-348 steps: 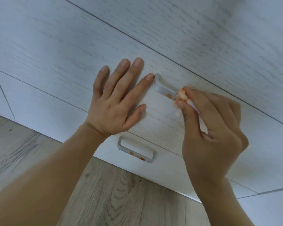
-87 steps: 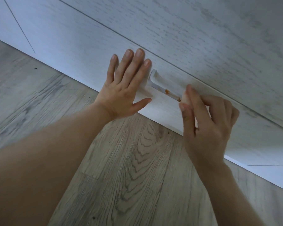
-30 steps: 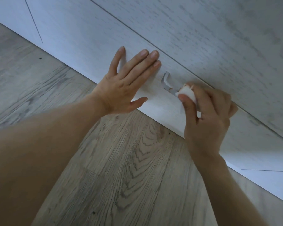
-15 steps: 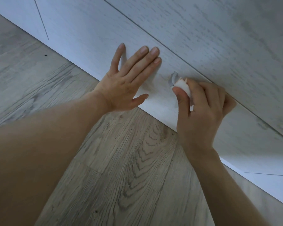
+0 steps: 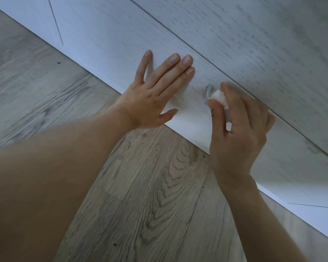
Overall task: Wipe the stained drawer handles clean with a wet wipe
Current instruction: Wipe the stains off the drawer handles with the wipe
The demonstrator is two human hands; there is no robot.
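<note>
Right hand (image 5: 239, 133) pinches bunched white wet wipe (image 5: 220, 97) on grey handle (image 5: 206, 93); left hand (image 5: 155, 97) flat, fingers straight.

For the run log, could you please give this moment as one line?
left hand: flat on drawer front | right hand: pinching wet wipe on drawer handle

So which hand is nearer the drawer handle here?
Right. The right hand pinches the wet wipe against the drawer handle, hiding most of it. The left hand lies flat on the drawer front beside it, not touching.
</note>
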